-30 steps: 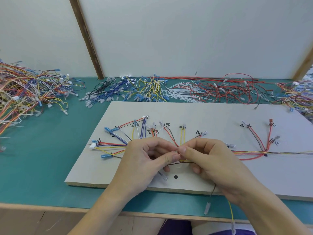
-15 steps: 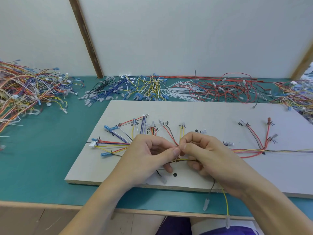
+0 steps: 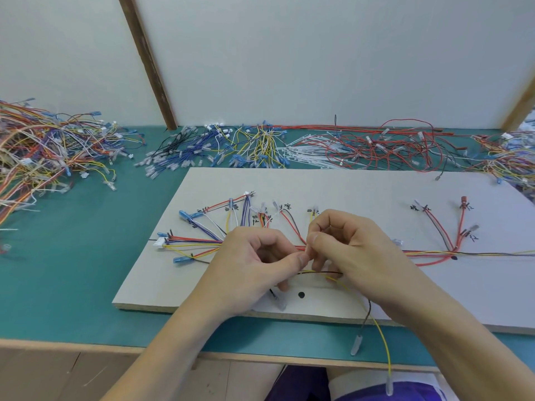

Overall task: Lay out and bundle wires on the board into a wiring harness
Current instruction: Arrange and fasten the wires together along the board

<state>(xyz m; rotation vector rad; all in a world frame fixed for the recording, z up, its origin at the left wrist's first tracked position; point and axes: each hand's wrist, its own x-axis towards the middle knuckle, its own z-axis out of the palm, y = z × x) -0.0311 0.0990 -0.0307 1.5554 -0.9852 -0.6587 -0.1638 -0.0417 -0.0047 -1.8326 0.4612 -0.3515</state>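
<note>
A grey board lies on the teal table, with coloured wires fanned over its left part and a red, yellow and black run stretching right. My left hand and my right hand meet fingertip to fingertip over the middle of the harness trunk, both pinching the wire bundle there. What sits between the fingertips is hidden. A yellow wire and a dark wire hang from under my right hand over the board's front edge, each ending in a clear sleeve.
Loose wire piles line the back of the table: a mixed heap at left, blue and yellow leads, white cable ties, red wires, another heap at right. A black dot marks the board.
Both hands have shifted slightly up the board, fingertips staying together on the bundle. The yellow and dark wires now hang further right and lower.
</note>
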